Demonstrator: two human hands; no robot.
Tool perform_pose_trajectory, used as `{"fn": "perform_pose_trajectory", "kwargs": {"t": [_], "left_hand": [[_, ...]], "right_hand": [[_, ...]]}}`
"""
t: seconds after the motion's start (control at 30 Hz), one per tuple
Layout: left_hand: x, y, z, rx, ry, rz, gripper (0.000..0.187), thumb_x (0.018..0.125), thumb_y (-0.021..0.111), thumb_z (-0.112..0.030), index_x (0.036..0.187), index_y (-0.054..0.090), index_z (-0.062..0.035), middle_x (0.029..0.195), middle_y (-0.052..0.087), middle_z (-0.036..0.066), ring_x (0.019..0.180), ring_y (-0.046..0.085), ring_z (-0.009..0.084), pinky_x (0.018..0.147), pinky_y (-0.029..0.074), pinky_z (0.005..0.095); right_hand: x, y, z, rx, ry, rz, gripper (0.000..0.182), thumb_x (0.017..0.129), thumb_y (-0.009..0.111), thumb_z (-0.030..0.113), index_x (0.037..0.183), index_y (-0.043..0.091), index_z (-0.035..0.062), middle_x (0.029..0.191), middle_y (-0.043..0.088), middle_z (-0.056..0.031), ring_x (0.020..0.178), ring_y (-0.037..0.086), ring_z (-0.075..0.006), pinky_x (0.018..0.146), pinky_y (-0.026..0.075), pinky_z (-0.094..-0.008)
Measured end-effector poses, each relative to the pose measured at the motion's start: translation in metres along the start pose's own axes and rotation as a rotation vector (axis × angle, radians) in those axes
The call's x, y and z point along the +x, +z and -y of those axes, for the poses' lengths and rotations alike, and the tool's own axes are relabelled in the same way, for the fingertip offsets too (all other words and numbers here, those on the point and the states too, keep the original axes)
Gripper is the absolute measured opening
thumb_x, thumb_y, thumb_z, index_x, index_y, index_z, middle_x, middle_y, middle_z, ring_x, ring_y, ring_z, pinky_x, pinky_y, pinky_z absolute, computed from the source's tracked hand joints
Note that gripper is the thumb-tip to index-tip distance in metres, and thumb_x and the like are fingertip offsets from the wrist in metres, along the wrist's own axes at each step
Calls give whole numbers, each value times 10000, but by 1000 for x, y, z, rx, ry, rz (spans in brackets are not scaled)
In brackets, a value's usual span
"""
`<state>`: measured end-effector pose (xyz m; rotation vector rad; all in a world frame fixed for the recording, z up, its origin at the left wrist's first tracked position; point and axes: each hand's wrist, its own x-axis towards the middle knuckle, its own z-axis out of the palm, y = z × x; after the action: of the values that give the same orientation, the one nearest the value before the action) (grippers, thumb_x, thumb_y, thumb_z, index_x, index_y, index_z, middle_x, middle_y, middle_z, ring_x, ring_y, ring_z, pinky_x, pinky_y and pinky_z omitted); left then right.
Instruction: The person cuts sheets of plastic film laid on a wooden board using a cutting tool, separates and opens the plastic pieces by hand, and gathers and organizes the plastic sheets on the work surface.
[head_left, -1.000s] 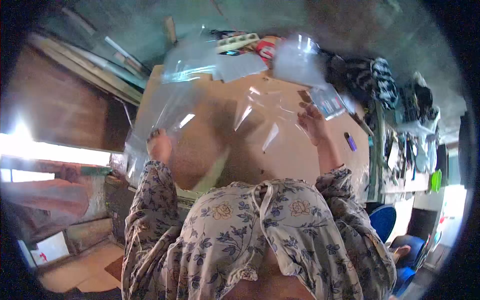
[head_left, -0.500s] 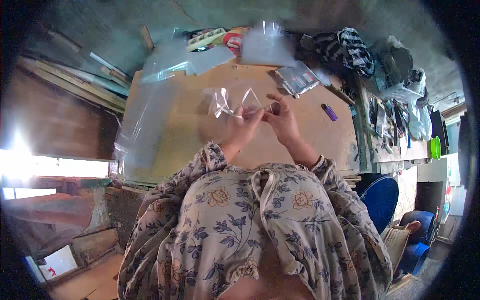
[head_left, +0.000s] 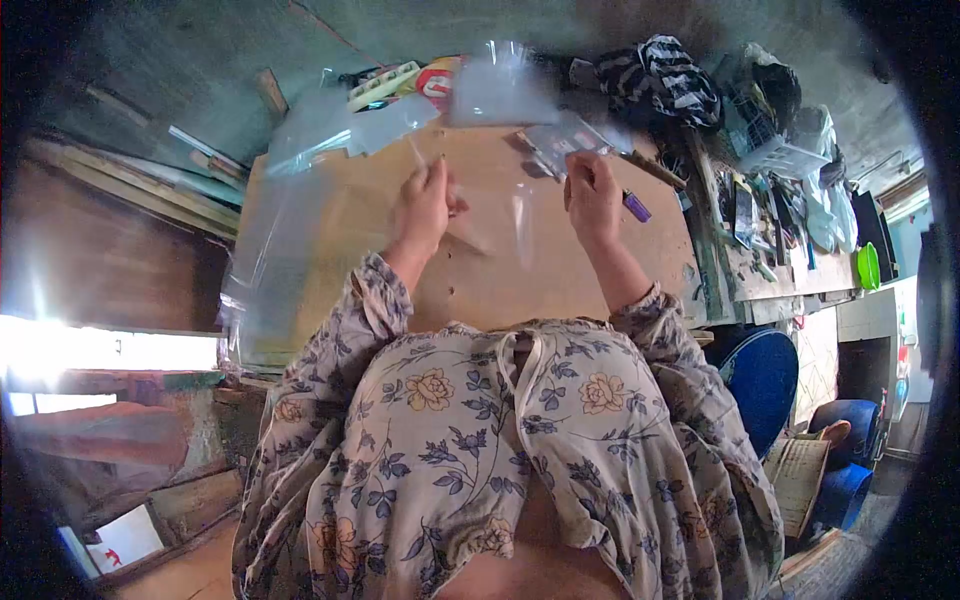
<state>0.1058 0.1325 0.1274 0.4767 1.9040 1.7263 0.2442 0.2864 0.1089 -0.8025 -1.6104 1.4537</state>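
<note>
A thin sheet of clear plastic film [head_left: 522, 222] spans the space between my hands above the table, showing mainly as glare and blur. On its left, my left hand [head_left: 425, 205] is closed in a pinch, with a pale strip of the film poking up past the fingertips. My right hand [head_left: 595, 203] is also closed, fingers curled, at the film's right side; its exact hold is hard to make out. Just beyond the right hand lies a flat grey, printed item [head_left: 562, 142]. A purple lighter [head_left: 636, 206] rests right of that hand.
Stacked clear plastic sheets [head_left: 285, 215] cover the left side of the wooden table [head_left: 400, 290]. More translucent sheets [head_left: 500, 95] and a power strip [head_left: 384, 87] lie at the back. Striped cloth [head_left: 670, 85] and a white basket [head_left: 785, 155] stand at the right.
My hands have moved apart, the left one leftward and the right one slightly right. The film that was bunched near my left fingers now spreads between them. The view has shifted slightly.
</note>
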Motion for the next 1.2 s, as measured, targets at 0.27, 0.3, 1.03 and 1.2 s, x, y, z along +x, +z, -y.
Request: {"fn": "perform_pose_trajectory", "kwargs": {"t": [0.27, 0.3, 1.03, 1.2], "left_hand": [[-25, 42, 5, -235, 259, 86, 152, 833, 556, -200, 852, 549, -50, 704, 538, 27, 647, 524, 115, 589, 445, 237], [-26, 48, 20, -227, 239, 104, 145, 832, 558, -192, 843, 551, -47, 692, 529, 24, 630, 514, 106, 572, 441, 233], [17, 7, 54, -109, -115, 560, 222, 842, 554, -255, 951, 564, -62, 676, 502, -46, 523, 438, 56, 499, 380, 185], [-10, 27, 138, 302, -172, 866, 295, 816, 558, -167, 1069, 502, -25, 860, 607, 47, 667, 579, 122, 597, 456, 240]], "right_hand": [[16, 29, 20, 575, -97, -148, 131, 861, 530, 125, 761, 502, 46, 660, 444, 29, 597, 380, -53, 527, 336, -203], [19, 31, 11, 436, -184, -160, 108, 867, 523, 135, 793, 495, 61, 637, 441, 22, 516, 366, -57, 451, 313, -206], [-3, -75, -56, 347, 354, -320, 123, 835, 534, 141, 820, 456, 48, 627, 507, -49, 452, 450, -115, 352, 341, -241], [-42, -89, -115, 340, 526, -597, 172, 842, 514, 139, 925, 393, 49, 724, 577, -104, 478, 507, -156, 355, 373, -266]]}}
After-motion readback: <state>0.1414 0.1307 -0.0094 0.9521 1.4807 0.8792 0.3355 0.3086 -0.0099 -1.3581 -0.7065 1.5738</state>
